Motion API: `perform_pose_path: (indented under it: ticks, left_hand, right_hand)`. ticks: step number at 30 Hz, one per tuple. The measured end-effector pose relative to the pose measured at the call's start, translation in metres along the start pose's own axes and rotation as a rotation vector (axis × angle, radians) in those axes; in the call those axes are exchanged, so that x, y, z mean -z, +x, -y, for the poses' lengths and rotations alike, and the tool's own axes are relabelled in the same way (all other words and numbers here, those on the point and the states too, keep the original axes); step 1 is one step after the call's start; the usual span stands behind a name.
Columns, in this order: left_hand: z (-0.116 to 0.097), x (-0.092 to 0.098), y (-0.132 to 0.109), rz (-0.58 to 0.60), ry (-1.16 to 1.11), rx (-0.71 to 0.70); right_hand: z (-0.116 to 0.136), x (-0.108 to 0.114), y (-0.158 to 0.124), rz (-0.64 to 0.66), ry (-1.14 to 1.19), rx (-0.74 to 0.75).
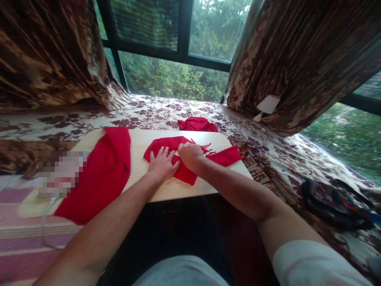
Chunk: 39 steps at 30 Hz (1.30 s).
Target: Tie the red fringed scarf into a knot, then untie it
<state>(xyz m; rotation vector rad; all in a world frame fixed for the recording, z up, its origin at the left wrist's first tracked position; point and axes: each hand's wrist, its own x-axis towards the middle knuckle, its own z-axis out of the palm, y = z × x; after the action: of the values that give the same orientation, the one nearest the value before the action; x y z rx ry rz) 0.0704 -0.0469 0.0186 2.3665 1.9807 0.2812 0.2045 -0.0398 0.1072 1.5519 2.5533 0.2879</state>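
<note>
At the far left, a striped cloth (20,254) is crossed by a cable (43,232), which is led from a blurred-out item (59,174) at the end of the counter (138,161). Beside that item, a big red cloth (104,178) is draped on the counter. Near the middle, a red scarf (185,174) is laid on the counter and pressed by the left hand (163,165), whose grip is spread flat, with nothing seen clasped. The right hand (190,155) is set on the scarf with its grip curled closed; what is held inside cannot be told. Behind the counter, a red bundle (198,124) is placed on the floral cover (149,107). Fringe (209,151) is seen just right of the right hand. Further right, a lamp (268,104) is stood near a curtain (282,51), and a dark bag (336,206) is placed nearer.
</note>
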Motion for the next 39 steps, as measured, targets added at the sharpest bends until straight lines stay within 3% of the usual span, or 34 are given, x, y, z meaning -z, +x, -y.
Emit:
perform_pose_path:
  ticks: [5, 9, 12, 17, 21, 25, 28, 30, 32, 35, 37, 39]
  left_hand:
    - [0.003, 0.002, -0.007, -0.101, -0.006, -0.066]
    - [0.008, 0.000, -0.004, -0.075, -0.074, -0.277]
    - [0.011, -0.003, 0.000, -0.038, -0.087, -0.294]
    - [0.011, -0.006, 0.002, -0.079, -0.115, -0.267]
    - [0.011, -0.006, 0.001, -0.076, -0.125, -0.246]
    - [0.011, -0.005, 0.002, -0.047, -0.126, -0.248]
    - [0.011, -0.005, 0.003, -0.026, -0.124, -0.239]
    - [0.010, -0.004, 0.003, -0.021, -0.123, -0.234]
    - [0.010, -0.005, 0.003, -0.027, -0.123, -0.236]
    - [0.011, -0.005, 0.002, -0.043, -0.116, -0.246]
    - [0.011, -0.005, 0.002, -0.047, -0.111, -0.248]
    - [0.011, -0.006, 0.002, -0.048, -0.108, -0.245]
  right_hand:
    - [0.028, -0.034, -0.005, -0.127, 0.017, -0.028]
    - [0.027, -0.033, -0.026, -0.160, 0.070, 0.009]
    - [0.017, -0.028, -0.044, -0.233, 0.194, 0.064]
    - [-0.024, -0.043, -0.035, -0.471, 0.476, -0.085]
    - [-0.046, -0.055, -0.023, -0.326, 0.758, 0.047]
    - [-0.030, -0.040, -0.048, -0.233, 0.749, 0.329]
    - [-0.017, -0.026, -0.070, -0.124, 0.907, 0.397]
    - [-0.017, -0.024, -0.074, -0.103, 1.046, 0.343]
    - [-0.023, -0.028, -0.068, -0.244, 1.083, 0.174]
    - [-0.035, -0.038, -0.053, -0.459, 0.903, -0.165]
    - [-0.039, -0.043, -0.047, -0.412, 0.751, -0.274]
    - [-0.038, -0.046, -0.048, -0.286, 0.652, -0.263]
